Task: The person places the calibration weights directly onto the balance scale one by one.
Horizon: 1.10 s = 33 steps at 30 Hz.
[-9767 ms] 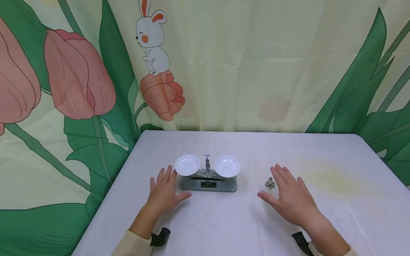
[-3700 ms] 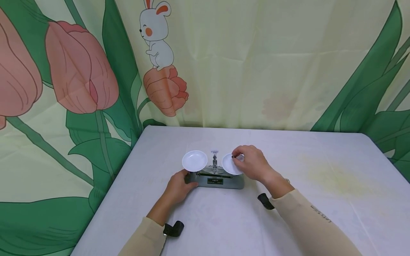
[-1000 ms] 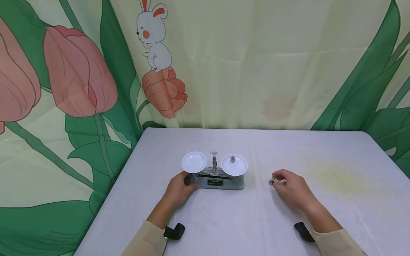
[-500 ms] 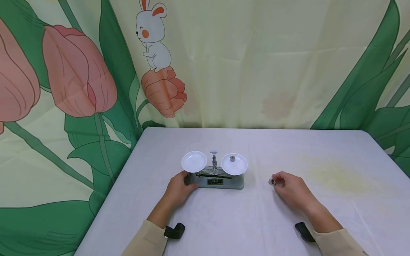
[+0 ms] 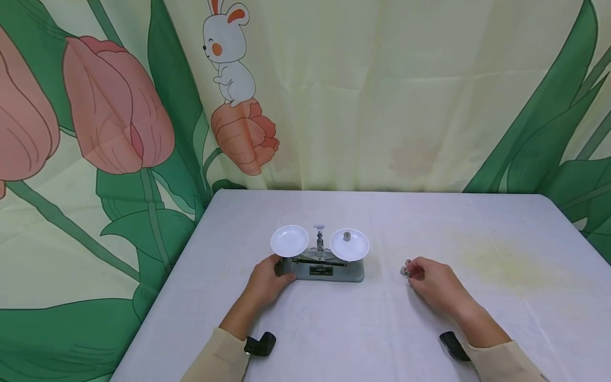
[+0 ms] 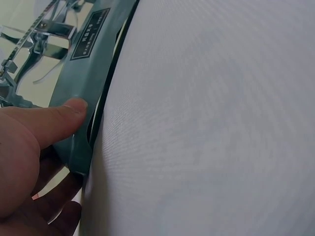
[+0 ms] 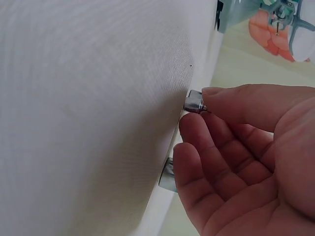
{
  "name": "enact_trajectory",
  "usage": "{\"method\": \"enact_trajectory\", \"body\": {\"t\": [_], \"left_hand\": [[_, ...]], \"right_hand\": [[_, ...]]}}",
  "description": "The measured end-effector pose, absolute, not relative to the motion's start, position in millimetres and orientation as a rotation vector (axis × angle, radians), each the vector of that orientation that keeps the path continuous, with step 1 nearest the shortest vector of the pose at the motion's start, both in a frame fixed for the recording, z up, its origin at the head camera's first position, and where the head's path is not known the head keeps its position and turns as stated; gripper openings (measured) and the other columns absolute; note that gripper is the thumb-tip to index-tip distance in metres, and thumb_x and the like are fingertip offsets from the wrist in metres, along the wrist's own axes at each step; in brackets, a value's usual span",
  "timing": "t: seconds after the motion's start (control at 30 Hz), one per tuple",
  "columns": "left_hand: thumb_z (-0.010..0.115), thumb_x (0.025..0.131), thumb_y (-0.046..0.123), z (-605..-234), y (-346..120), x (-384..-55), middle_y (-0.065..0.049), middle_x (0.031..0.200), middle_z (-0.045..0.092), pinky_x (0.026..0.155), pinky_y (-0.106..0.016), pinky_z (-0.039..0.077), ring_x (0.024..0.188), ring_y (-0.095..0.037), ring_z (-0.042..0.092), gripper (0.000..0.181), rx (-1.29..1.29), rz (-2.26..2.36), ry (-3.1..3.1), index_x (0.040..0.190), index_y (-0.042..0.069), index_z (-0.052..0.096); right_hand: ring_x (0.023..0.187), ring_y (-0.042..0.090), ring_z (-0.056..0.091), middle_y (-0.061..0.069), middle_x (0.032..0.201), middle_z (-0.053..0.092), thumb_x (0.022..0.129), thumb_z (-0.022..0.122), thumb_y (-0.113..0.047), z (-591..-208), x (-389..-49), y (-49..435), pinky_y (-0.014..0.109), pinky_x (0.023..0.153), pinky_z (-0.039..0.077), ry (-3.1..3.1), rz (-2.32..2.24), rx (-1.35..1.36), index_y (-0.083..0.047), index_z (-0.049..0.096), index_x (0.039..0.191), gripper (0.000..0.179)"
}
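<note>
A grey balance scale (image 5: 324,271) stands mid-table with two white pans. The left pan (image 5: 289,241) holds nothing; a small metal weight (image 5: 347,236) sits on the right pan (image 5: 357,249). My left hand (image 5: 278,269) grips the left end of the base, with the thumb (image 6: 64,112) on the front face of the base (image 6: 91,49). To the right, my right hand (image 5: 411,270) is down at a cluster of small metal weights (image 5: 403,271). Thumb and forefinger pinch one weight (image 7: 193,102), and another weight (image 7: 168,175) stands beside the fingers.
The table (image 5: 429,223) is covered in a white cloth with a faint yellow stain (image 5: 496,262) to the right. A printed curtain (image 5: 334,95) hangs right behind the far edge. Black wrist mounts (image 5: 260,344) sit on both forearms.
Since the early frames my right hand set a weight on the right pan and came back to the pile. Over the last second its fingers curled onto a weight. The left hand stayed still.
</note>
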<state>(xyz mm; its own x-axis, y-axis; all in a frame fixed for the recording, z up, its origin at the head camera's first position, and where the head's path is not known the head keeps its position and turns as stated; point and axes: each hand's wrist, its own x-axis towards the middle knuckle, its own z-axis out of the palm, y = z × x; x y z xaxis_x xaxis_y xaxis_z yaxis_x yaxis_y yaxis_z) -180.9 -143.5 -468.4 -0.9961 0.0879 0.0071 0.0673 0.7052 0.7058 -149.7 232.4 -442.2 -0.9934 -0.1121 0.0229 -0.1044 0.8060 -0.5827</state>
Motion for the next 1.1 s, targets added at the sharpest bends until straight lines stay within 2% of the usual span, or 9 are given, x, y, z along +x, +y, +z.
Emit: {"method": "enact_trajectory", "body": {"t": [0.6,1.1], "left_hand": [[0.080,0.086,0.018,-467.9,-142.9,-180.5,-0.021,0.140,0.055,0.106,-0.055,0.042,0.132,-0.039,0.049,0.064,0.113,1.202,2.866,0.140,-0.003,0.053],[0.080,0.086,0.018,-466.9,-143.5,-180.3,-0.020,0.140,0.055,0.106,-0.055,0.042,0.132,-0.039,0.049,0.064,0.118,1.192,2.862,0.140,-0.003,0.052]], "right_hand": [[0.079,0.016,0.055,-0.003,0.086,0.063,0.085,0.067,0.001,-443.2,-150.8,232.7,0.036,0.070,0.049,2.973,-0.858,-0.315,-0.008,0.067,0.094,0.012],[0.078,0.017,0.054,-0.003,0.083,0.061,0.084,0.069,0.001,-441.8,-150.7,229.3,0.038,0.071,0.049,2.941,-0.808,-0.307,-0.009,0.064,0.090,0.013]]}}
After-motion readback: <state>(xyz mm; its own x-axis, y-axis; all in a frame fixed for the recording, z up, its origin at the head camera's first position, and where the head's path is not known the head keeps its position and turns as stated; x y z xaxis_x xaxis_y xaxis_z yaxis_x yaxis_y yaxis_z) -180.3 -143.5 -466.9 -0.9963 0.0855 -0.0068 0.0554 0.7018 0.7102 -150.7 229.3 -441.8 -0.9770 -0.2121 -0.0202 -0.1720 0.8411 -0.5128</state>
